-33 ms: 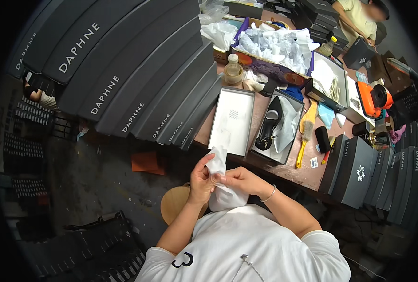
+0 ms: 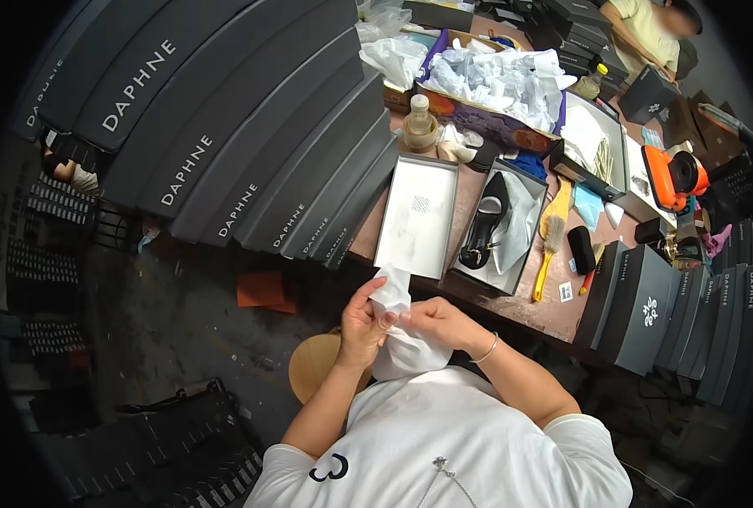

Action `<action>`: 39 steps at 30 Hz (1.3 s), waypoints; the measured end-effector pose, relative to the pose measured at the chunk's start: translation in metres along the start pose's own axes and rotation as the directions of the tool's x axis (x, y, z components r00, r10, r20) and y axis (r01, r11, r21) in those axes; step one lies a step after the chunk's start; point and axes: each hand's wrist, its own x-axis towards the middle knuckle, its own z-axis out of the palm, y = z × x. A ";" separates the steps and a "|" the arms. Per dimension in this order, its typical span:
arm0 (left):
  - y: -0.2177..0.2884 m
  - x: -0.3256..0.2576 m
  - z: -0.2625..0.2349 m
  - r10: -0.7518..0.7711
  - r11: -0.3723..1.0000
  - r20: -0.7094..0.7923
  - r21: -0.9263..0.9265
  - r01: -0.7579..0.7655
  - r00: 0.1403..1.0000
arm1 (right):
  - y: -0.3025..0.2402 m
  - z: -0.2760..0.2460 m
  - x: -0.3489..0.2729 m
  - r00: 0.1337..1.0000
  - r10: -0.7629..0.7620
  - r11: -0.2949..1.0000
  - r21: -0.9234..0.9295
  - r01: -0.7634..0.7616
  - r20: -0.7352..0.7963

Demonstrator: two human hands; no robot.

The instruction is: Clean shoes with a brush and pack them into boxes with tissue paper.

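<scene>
The person holds a wad of white tissue paper (image 2: 398,326) close to the chest, below the table edge (image 2: 512,309). The left hand (image 2: 361,326) and the right hand (image 2: 440,323) are both pinched on it. The paper looks thin, so a hard pull may tear it. The open shoe box (image 2: 525,254) with the black heel (image 2: 485,224) sits near the edge, and an elbow may push it.

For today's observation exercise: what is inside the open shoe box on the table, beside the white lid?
The open shoe box holds one black high-heeled shoe lying on white tissue paper. The paper covers the rest of the box floor, so anything under it stays hidden.
</scene>
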 end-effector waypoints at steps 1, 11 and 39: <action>0.002 -0.001 0.002 -0.026 1.000 -0.058 -0.016 0.025 0.998 | 0.000 -0.006 -0.004 0.989 0.061 0.997 0.060 -0.053 -0.131; 0.005 0.001 0.010 0.299 0.358 0.197 0.884 -0.301 0.934 | -0.009 -0.021 -0.010 0.998 -0.055 0.877 -0.479 0.047 -0.003; 0.010 0.077 0.073 0.133 0.790 0.136 0.584 -0.188 0.982 | 0.002 -0.041 -0.133 0.798 -0.037 0.689 0.563 0.456 -0.601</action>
